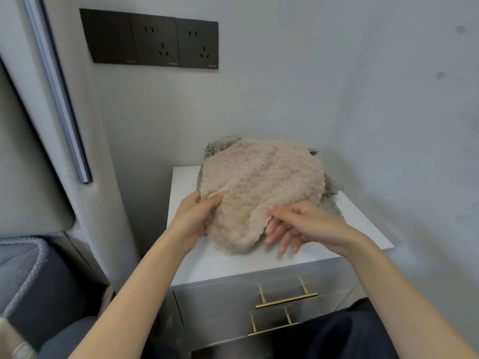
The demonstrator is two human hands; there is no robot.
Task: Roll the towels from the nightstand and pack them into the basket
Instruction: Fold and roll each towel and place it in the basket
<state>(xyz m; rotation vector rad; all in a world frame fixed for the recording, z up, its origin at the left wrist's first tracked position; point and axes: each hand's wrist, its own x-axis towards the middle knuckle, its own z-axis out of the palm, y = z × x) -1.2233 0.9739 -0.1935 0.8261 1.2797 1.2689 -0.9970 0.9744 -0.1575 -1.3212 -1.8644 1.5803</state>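
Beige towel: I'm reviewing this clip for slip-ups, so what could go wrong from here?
The left hand and right hand pinch the beige towel only at its near edge; it lies crumpled, so a roll might start uneven. It rests on a grey towel that reaches the right edge of the nightstand, so pulling could drag that one off.

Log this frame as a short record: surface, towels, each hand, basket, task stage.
surface: white nightstand, two drawers below
towels: beige towel unrolled, lying over a grey towel
left: left hand grips the beige towel's left edge
right: right hand pinches its near edge, thumb on top, fingers under
basket: not in view
stage: rolling not yet begun
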